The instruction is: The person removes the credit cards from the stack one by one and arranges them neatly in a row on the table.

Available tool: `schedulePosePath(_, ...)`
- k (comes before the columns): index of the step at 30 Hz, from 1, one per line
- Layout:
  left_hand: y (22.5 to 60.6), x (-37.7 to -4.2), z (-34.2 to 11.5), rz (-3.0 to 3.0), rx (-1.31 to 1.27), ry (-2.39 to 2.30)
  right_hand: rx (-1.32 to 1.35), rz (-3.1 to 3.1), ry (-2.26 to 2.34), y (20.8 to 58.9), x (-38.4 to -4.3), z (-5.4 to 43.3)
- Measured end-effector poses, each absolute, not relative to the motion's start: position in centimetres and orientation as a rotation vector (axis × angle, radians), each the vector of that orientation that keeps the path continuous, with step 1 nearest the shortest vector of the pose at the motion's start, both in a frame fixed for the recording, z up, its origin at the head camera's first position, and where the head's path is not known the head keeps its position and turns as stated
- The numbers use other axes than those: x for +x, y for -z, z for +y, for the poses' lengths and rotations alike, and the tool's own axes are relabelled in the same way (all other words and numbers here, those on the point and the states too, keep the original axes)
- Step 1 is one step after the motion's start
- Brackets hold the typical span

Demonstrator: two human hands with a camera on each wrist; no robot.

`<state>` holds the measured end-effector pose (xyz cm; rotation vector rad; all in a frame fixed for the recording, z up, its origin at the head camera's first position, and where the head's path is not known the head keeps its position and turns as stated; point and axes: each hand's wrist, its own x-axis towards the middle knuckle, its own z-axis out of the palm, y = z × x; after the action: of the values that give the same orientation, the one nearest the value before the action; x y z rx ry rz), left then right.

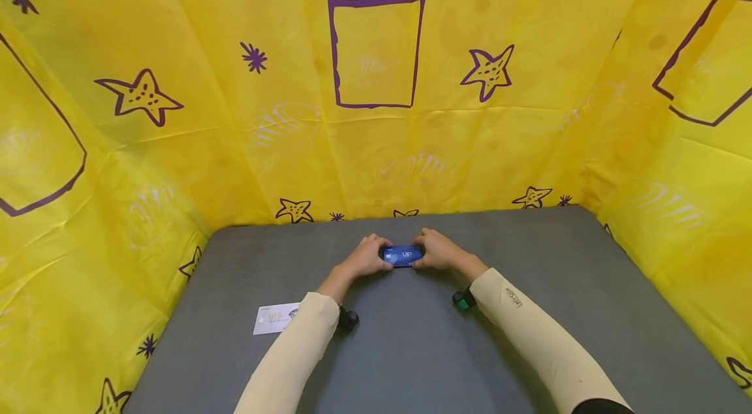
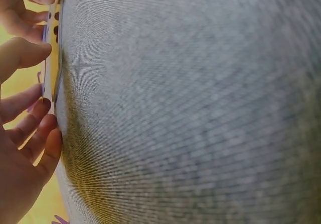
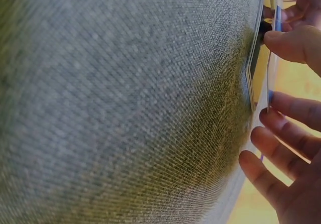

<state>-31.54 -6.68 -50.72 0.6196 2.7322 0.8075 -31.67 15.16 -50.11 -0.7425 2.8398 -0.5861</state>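
Observation:
A blue card (image 1: 402, 256) marked VIP lies flat between both hands near the back of the grey table. My left hand (image 1: 368, 255) pinches its left end between thumb and fingers. At its right end, my right hand (image 1: 436, 249) grips it the same way. Both wrist views show the card edge-on, with the left hand (image 2: 25, 108) and right hand (image 3: 296, 118) holding it just above a thin flat piece (image 3: 249, 71) on the table. Dark edges of that piece show around the card in the head view; I cannot tell what it is.
A pale card (image 1: 269, 320) with gold VIP lettering lies to the left, partly covered by the left forearm. The grey table (image 1: 399, 349) is bordered at the back and sides by yellow cloth walls (image 1: 376, 159) printed with purple stars.

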Motion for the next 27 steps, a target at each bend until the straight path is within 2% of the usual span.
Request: schedulePosePath(27,50.2,-30.5,-7.9,2.759,0.633,-0.921,-0.721,2.854,0.765,49.4,-30.2,15.1)
